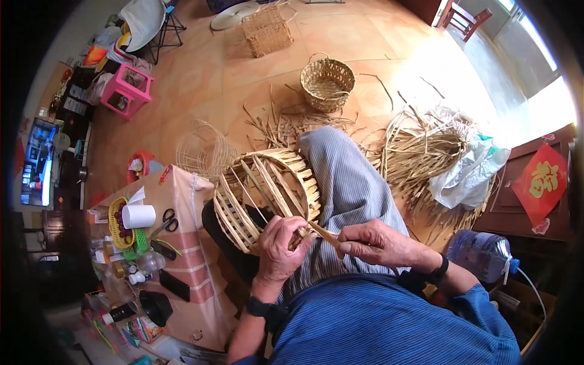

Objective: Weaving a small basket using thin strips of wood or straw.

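Note:
A partly woven basket (233, 214) of pale dried plant strips lies tilted on my lap, with long strips crossing its opening. My left hand (283, 245) is closed on its near rim, thumb and fingers pinching where a strip comes out. Between the fingers of my right hand (372, 244) is the dried strip (325, 233), pulled taut to the right of the rim. My left fingertips partly hide the spot where strip and rim meet.
Loose dried strips (420, 143) heap on the floor at right beside a white plastic bag (471, 176). A finished basket (327, 85) and a wire frame (205, 152) stand ahead. On the left, a cloth-covered table (188, 213) bears scissors (170, 220) and a paper roll (139, 216).

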`<action>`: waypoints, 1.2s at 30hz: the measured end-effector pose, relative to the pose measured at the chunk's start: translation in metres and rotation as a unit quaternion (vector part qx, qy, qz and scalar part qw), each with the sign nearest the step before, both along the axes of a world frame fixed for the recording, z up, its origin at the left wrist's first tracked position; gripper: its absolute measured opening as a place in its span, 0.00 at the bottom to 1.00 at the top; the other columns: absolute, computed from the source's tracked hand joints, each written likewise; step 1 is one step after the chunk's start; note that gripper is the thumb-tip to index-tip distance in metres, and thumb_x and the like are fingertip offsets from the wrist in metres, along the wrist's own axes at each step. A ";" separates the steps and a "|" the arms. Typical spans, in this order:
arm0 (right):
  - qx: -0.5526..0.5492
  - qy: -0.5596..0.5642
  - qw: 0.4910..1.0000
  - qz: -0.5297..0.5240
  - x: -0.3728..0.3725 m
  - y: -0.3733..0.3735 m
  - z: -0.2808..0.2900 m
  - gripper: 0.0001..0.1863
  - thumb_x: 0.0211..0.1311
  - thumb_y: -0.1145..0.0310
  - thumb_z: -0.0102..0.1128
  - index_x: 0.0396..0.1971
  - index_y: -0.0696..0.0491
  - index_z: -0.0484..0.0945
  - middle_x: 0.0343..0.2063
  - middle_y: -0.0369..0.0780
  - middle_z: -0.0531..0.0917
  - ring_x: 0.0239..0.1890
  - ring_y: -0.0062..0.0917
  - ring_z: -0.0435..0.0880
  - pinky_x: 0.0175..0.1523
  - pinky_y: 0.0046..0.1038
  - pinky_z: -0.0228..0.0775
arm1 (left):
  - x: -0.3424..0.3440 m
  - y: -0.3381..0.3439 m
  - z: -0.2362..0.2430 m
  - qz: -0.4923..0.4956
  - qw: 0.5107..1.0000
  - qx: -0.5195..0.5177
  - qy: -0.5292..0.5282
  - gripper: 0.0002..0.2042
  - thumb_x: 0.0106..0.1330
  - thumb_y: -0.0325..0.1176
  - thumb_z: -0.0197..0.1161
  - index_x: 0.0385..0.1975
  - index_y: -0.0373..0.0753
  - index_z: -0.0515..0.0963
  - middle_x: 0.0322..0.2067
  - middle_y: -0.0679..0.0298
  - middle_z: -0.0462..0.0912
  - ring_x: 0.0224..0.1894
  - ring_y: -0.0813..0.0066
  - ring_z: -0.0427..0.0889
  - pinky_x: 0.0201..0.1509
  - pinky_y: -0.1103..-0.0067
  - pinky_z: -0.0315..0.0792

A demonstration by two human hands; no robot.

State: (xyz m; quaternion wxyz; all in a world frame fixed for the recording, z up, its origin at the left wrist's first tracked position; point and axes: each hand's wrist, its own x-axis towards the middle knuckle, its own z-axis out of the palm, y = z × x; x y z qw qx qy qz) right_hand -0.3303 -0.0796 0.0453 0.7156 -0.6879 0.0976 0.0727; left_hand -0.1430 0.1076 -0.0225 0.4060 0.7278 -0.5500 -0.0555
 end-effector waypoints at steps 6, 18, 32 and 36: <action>-0.075 -0.070 0.995 -0.008 0.034 -0.008 0.013 0.16 0.81 0.63 0.58 0.36 0.61 0.76 0.25 0.51 0.77 0.24 0.41 0.73 0.34 0.38 0.71 | -0.006 0.002 0.001 -0.004 0.996 -0.015 -0.091 0.17 0.57 0.26 0.79 0.44 0.41 0.80 0.45 0.64 0.87 0.40 0.64 0.84 0.47 0.69 0.80; -0.513 -0.188 0.828 0.124 0.171 -0.042 0.005 0.06 0.61 0.69 0.66 0.29 0.54 0.87 0.24 0.49 0.85 0.31 0.48 0.87 0.35 0.45 0.77 | -0.011 -0.001 -0.009 0.046 0.989 -0.003 -0.141 0.35 0.50 0.24 0.82 0.63 0.38 0.79 0.47 0.58 0.83 0.42 0.57 0.85 0.50 0.65 0.82; -0.674 -0.282 0.674 0.111 0.157 -0.035 -0.023 0.05 0.59 0.67 0.61 0.36 0.43 0.79 0.38 0.34 0.76 0.47 0.29 0.77 0.54 0.34 0.68 | -0.023 -0.003 -0.019 0.087 0.992 -0.010 -0.088 0.19 0.63 0.33 0.77 0.51 0.37 0.80 0.48 0.54 0.83 0.50 0.54 0.86 0.56 0.64 0.82; -0.634 -0.283 0.713 0.096 0.155 -0.028 -0.022 0.03 0.53 0.68 0.63 0.23 0.48 0.79 0.27 0.39 0.81 0.38 0.36 0.83 0.43 0.39 0.73 | -0.033 -0.014 -0.018 0.101 0.991 -0.046 -0.077 0.17 0.60 0.28 0.74 0.48 0.38 0.78 0.44 0.58 0.81 0.44 0.58 0.86 0.48 0.66 0.82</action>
